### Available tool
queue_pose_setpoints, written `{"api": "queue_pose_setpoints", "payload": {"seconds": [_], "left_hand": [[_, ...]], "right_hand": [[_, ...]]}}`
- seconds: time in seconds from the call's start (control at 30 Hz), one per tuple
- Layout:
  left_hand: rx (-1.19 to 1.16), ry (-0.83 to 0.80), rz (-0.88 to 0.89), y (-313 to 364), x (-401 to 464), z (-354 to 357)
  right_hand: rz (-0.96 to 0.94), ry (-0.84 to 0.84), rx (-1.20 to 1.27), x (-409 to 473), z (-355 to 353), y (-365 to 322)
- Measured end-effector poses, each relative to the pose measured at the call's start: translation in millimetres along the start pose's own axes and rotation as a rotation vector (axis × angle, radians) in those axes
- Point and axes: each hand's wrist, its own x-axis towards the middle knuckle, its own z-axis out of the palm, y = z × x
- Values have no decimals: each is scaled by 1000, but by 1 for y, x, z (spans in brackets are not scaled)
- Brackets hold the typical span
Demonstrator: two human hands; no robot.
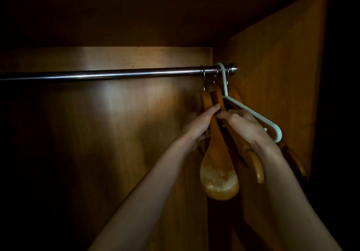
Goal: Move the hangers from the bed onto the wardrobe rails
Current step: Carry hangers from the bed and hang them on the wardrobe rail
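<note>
Hangers already sit on the rail (pixel 116 74), bunched at its far right end in the right-centre of the frame: several wooden hangers (pixel 218 153) by their metal hooks, and one pale plastic hanger (pixel 251 112) hooked over the rail just beside the end knob. That much of the task looks done. The bed is out of view, so I cannot tell whether more hangers wait there.

Both hands are up among the wooden hangers, just below the rail. The left hand (pixel 196 126) has its fingers curled around the arm of a wooden hanger, forefinger laid along the wood. The right hand (pixel 243 124) pinches at the wood between the hangers, fingers bent, its back touching the underside of the plastic hanger's arm. They seem to be straightening or spacing the bunch rather than hanging a fresh one.

As for room, the cluster is tight against the right side panel (pixel 282 75); the arms of the rightmost hangers lie close to that wall, with little play that way. To the left the rail runs bare across the whole frame, with the back panel (pixel 116 124) behind it, so any new hanger, or any spreading of the bunch, has its open way leftward. The wardrobe's top, in the dark upper frame, stands well above the rail, leaving space for lifting hooks over it.
</note>
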Motion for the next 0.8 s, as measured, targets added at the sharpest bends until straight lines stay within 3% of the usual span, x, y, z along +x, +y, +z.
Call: {"api": "queue_pose_setpoints", "payload": {"seconds": [0.17, 0.33, 0.47, 0.53, 0.63, 0.8], "left_hand": [[-36, 44, 15, -16, -18, 6], [-270, 6, 110, -37, -43, 5], [-387, 152, 194, -64, -44, 6], [-467, 232, 146, -80, -43, 5], [-569, 203, 21, -111, -47, -2], [-198, 11, -146, -185, -76, -7]], "right_hand": [[-9, 5, 213, -31, -3, 22], [48, 43, 397, -59, -3, 52], [42, 62, 347, -78, 3, 79], [56, 32, 292, -88, 8, 93], [120, -2, 206, -97, 17, 117], [218, -43, 119, -123, 43, 178]]}}
